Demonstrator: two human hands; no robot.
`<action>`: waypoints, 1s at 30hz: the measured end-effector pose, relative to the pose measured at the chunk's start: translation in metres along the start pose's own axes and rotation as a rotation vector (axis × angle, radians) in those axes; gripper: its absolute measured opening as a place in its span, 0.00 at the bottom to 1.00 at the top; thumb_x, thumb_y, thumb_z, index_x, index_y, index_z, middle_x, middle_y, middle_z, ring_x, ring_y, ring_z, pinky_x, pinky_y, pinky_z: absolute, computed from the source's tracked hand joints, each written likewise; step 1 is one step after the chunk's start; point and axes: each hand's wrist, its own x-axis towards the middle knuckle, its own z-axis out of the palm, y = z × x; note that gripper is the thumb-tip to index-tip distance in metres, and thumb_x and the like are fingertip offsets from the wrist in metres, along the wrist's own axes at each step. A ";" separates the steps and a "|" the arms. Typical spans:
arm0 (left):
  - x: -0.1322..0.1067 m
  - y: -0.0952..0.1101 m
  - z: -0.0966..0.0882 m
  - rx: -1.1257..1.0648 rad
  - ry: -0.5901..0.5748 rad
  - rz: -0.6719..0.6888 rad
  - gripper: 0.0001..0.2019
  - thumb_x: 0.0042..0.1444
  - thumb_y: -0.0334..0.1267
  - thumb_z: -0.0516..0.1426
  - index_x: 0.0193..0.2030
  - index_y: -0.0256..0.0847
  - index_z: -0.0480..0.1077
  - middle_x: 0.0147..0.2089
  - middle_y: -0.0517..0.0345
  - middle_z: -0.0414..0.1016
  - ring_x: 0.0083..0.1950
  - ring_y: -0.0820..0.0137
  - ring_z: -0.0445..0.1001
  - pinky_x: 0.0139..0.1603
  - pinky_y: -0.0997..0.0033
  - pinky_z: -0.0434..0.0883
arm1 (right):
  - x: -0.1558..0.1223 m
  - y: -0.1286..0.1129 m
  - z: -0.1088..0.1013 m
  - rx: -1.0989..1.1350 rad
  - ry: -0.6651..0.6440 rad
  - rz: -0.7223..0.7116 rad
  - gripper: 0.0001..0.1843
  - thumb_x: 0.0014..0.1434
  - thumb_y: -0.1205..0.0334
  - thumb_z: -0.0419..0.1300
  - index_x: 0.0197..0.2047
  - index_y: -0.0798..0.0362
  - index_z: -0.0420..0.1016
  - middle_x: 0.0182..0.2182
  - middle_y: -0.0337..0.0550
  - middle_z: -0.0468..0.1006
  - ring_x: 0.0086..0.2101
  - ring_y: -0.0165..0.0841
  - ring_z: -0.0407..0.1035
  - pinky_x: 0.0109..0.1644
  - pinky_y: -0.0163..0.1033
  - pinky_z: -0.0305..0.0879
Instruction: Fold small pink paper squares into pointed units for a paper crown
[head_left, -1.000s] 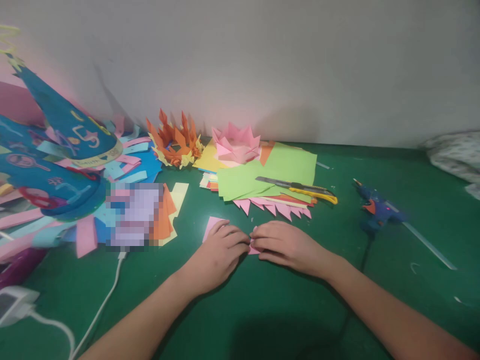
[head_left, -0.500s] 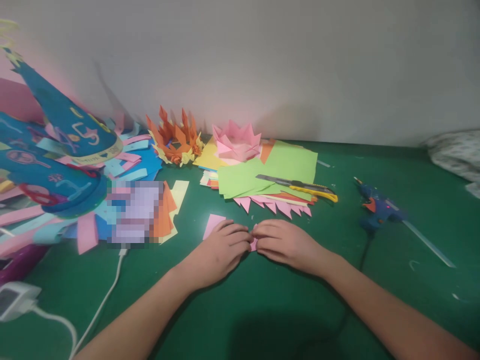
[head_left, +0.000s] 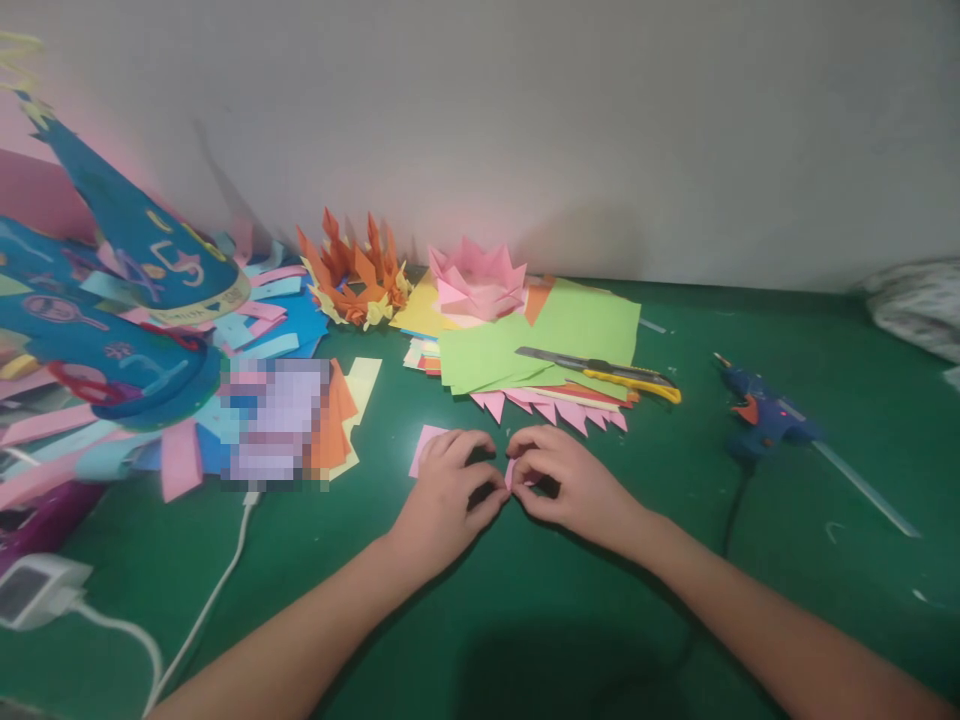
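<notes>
Between my hands is a small piece of pink paper (head_left: pixel 510 474), mostly hidden by the fingers. My right hand (head_left: pixel 574 478) pinches it between thumb and curled fingers. From the other side, my left hand (head_left: pixel 454 485) has its thumb and index fingertip closed at the paper's left edge, the other fingers arched. A second pink paper piece (head_left: pixel 424 448) lies flat on the table, partly under the left hand's knuckles. Beyond the hands, a row of pink paper points (head_left: pixel 555 408) sticks out from under green paper sheets (head_left: pixel 480 355).
A yellow cutter knife (head_left: pixel 630 378) rests on the sheets. A blue glue gun (head_left: pixel 769 415) with a glue stick lies right. Behind stand a pink paper crown (head_left: pixel 480 285) and an orange one (head_left: pixel 360 280). Blue cone hats (head_left: pixel 142 220) and a white cable (head_left: pixel 225 565) are left.
Both hands have lifted slightly, and their fingers, flatter and closer before, now arch with gaps between them. The pink paper stays between the fingertips. The view has shifted a little.
</notes>
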 end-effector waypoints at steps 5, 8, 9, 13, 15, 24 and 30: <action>0.000 0.002 -0.001 0.015 0.002 -0.038 0.04 0.55 0.35 0.58 0.30 0.42 0.73 0.48 0.55 0.67 0.51 0.61 0.63 0.50 0.57 0.63 | 0.001 -0.001 0.000 0.021 -0.001 0.022 0.06 0.50 0.73 0.57 0.29 0.52 0.71 0.38 0.45 0.70 0.40 0.36 0.66 0.42 0.41 0.65; 0.001 0.002 -0.001 0.011 -0.010 -0.048 0.03 0.54 0.35 0.58 0.31 0.42 0.73 0.48 0.55 0.67 0.51 0.61 0.62 0.50 0.57 0.62 | 0.002 0.000 -0.001 0.026 -0.017 0.030 0.06 0.51 0.73 0.58 0.29 0.53 0.72 0.38 0.45 0.70 0.41 0.35 0.65 0.43 0.40 0.65; 0.001 0.002 -0.002 0.010 -0.013 -0.051 0.03 0.55 0.35 0.58 0.31 0.42 0.73 0.49 0.55 0.67 0.51 0.61 0.62 0.50 0.57 0.61 | 0.002 0.000 -0.001 0.030 -0.023 0.031 0.06 0.51 0.73 0.58 0.29 0.53 0.72 0.38 0.44 0.70 0.41 0.35 0.65 0.43 0.40 0.65; 0.000 0.002 -0.003 0.010 -0.026 -0.048 0.05 0.56 0.36 0.57 0.32 0.43 0.74 0.49 0.56 0.67 0.51 0.62 0.62 0.51 0.56 0.60 | 0.002 0.001 -0.003 0.050 -0.041 0.035 0.07 0.51 0.74 0.58 0.29 0.52 0.73 0.39 0.45 0.70 0.41 0.35 0.65 0.43 0.40 0.65; -0.001 0.002 -0.003 0.016 -0.031 -0.055 0.06 0.57 0.36 0.56 0.32 0.43 0.74 0.50 0.56 0.67 0.51 0.62 0.62 0.51 0.56 0.59 | 0.003 0.002 -0.003 0.053 -0.042 0.036 0.07 0.52 0.73 0.58 0.29 0.52 0.73 0.39 0.45 0.70 0.42 0.36 0.66 0.44 0.41 0.66; 0.000 0.005 -0.002 0.053 -0.051 -0.084 0.05 0.56 0.37 0.57 0.31 0.43 0.73 0.50 0.57 0.67 0.51 0.61 0.62 0.51 0.56 0.59 | 0.001 0.003 -0.001 0.048 -0.032 0.052 0.07 0.52 0.72 0.58 0.30 0.51 0.74 0.40 0.45 0.71 0.43 0.36 0.66 0.43 0.41 0.67; 0.000 0.004 -0.004 0.041 -0.061 -0.072 0.05 0.57 0.37 0.56 0.32 0.43 0.73 0.51 0.57 0.67 0.52 0.61 0.61 0.53 0.53 0.57 | 0.002 0.000 -0.004 0.036 -0.038 0.069 0.06 0.54 0.71 0.59 0.30 0.51 0.74 0.40 0.45 0.71 0.43 0.36 0.67 0.45 0.42 0.66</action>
